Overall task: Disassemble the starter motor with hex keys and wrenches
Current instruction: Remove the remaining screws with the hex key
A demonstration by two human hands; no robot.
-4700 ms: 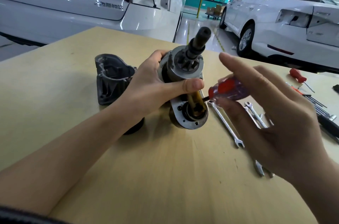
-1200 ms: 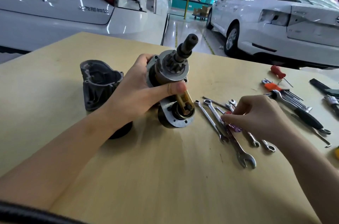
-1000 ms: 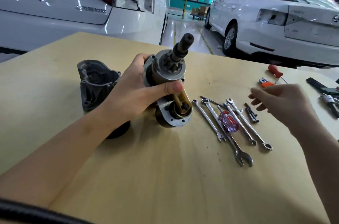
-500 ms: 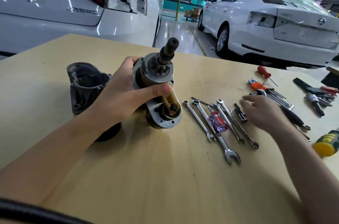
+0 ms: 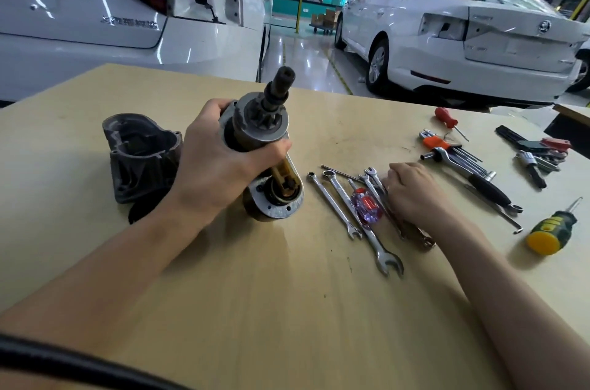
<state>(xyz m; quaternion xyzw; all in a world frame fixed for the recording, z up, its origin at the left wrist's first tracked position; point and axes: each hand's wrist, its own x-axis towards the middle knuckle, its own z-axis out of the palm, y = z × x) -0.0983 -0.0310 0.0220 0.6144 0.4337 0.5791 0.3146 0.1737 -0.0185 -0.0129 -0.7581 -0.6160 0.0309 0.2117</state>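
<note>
The left hand (image 5: 217, 166) grips the starter motor (image 5: 261, 147) round its upper body, thumb across the front, and holds it tilted on the desk (image 5: 287, 310) with its flanged end down and the pinion shaft pointing up and away. Just behind that hand's wrist sits the dark removed end housing (image 5: 140, 156), so the disassembly is already partly done.

The right hand (image 5: 412, 191) has let go of the stubby red screwdriver (image 5: 367, 206), which it was working against the motor a few seconds ago; the tool now lies across the row of wrenches (image 5: 348, 211) just to the left of that hand. The hand has since come down flat on the rightmost wrenches, fingers lowered onto them. Whether it has already pinched one cannot be told, since its fingertips are hidden from view.

This reads as a tool change: the screwdriver step looks finished or abandoned, and a wrench is probably being chosen for the next fastener.

Further right of that hand lie a hex key set (image 5: 447, 147), a ratchet (image 5: 472, 176) and a yellow-green screwdriver (image 5: 549, 230), all untouched.
</note>
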